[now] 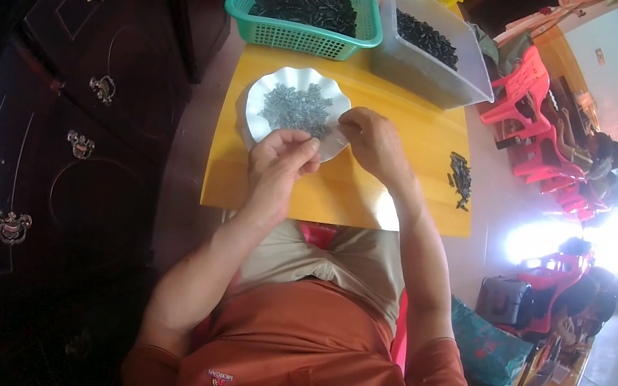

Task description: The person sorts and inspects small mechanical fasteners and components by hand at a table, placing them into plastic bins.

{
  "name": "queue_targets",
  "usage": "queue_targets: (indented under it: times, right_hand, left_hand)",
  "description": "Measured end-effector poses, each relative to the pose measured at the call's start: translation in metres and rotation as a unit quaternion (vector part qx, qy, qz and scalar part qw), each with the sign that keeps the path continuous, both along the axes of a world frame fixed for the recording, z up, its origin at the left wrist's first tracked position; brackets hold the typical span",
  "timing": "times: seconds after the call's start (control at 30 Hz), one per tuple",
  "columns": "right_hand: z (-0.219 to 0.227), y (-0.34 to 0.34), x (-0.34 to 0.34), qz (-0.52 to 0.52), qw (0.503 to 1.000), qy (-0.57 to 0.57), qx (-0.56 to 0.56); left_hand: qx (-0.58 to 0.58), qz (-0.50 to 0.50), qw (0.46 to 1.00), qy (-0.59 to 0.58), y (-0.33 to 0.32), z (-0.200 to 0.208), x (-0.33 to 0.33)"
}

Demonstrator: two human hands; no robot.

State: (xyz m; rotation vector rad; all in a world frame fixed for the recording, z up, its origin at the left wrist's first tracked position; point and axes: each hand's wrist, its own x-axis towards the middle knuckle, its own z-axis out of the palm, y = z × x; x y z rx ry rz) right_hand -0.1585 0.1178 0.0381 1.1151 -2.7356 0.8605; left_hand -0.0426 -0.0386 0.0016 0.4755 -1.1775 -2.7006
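Note:
A white scalloped plate on the yellow table holds a heap of small, shiny, clear-grey pieces. Over the plate's near rim, my left hand is closed in a pinch; what sits between thumb and fingers is too small to make out. At the plate's right edge my right hand is also pinched, its fingertips turned toward the heap and their contents hidden. To the right, near the table's edge, lies a small pile of black tube-like pieces.
A green plastic basket full of small black pieces stands at the table's far side. Beside it is a translucent bin with more black pieces. Dark cabinets line the left; pink chairs stand at the right.

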Motion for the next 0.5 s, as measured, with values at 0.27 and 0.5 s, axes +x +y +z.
queue_targets:
  times: [0.27,0.5]
  right_hand:
    - [-0.005,-0.005,-0.004,0.022,0.99,0.081,0.112]
    - [0.0,-0.02,-0.014,0.043,0.962,0.077,0.26]
  left_hand:
    - [0.005,-0.006,1.0,0.005,0.0,0.0,0.0]
    - [0.006,-0.002,1.0,0.004,0.0,-0.001,0.0]
